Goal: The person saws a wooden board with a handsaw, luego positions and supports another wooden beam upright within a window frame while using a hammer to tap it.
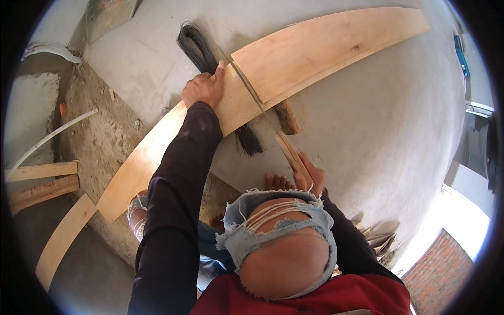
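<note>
A long, curved plywood board runs across my work area, partly under my left arm. My left hand grips its far edge, thumb raised. Just right of that hand, a thin saw blade lies along a narrow gap. Beyond the gap is a wider plywood piece with a curved outer edge. My right hand, beside my bare foot, is closed around the saw's wooden handle. Under the board lies a bundle of black wire, its cut ends showing on the near side.
A wood block is under the plywood near the gap. My knee in torn jeans rises between my arms. At left are a curved wood strip, timber pieces and a pale tube. A brick wall shows lower right.
</note>
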`<state>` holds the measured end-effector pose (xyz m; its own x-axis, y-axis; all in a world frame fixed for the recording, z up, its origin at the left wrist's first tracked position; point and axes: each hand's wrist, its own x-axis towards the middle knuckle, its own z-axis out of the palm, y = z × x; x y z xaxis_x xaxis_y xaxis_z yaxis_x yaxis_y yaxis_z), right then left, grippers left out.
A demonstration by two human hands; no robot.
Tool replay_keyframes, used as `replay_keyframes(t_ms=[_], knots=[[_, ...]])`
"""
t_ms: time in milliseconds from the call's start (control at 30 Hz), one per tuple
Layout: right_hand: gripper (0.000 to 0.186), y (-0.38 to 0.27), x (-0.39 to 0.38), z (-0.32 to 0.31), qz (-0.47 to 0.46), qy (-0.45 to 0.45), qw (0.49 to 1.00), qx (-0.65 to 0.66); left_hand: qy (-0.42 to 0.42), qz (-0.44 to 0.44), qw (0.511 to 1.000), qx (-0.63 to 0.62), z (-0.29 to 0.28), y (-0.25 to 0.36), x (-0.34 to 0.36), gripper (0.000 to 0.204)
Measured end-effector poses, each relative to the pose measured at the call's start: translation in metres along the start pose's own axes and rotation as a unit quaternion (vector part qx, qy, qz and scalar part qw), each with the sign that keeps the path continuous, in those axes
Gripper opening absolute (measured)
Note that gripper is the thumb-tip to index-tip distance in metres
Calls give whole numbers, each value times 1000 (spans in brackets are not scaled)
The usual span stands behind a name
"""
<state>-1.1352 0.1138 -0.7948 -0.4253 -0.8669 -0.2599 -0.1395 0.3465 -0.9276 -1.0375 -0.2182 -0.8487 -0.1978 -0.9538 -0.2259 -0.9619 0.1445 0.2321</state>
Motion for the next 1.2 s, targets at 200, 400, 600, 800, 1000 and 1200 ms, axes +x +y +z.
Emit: replay_keyframes(t_ms=[200, 400, 600, 800, 1000, 1200], knots=[[47, 35, -78, -24, -14, 17, 995, -94, 22, 17, 1000, 2, 0, 2, -5, 77], [44, -22, -7, 0, 108, -13, 972, 209, 20, 13, 1000, 1, -2, 3, -6, 77], [59, 53, -70, -21, -21, 38, 992, -116, 27, 15, 999, -11, -2, 6, -9, 76], [58, 10, -7, -5, 1, 14, 999, 37, 29, 15, 999, -17, -20, 18, -22, 76], [54, 43, -59, -21, -39, 31, 997, -54, 69, 39, 997, 9, -10, 5, -21, 73], [53, 11, -16, 2, -21, 7, 999, 36, 94, 14, 995, 9, -20, 5, -22, 75]])
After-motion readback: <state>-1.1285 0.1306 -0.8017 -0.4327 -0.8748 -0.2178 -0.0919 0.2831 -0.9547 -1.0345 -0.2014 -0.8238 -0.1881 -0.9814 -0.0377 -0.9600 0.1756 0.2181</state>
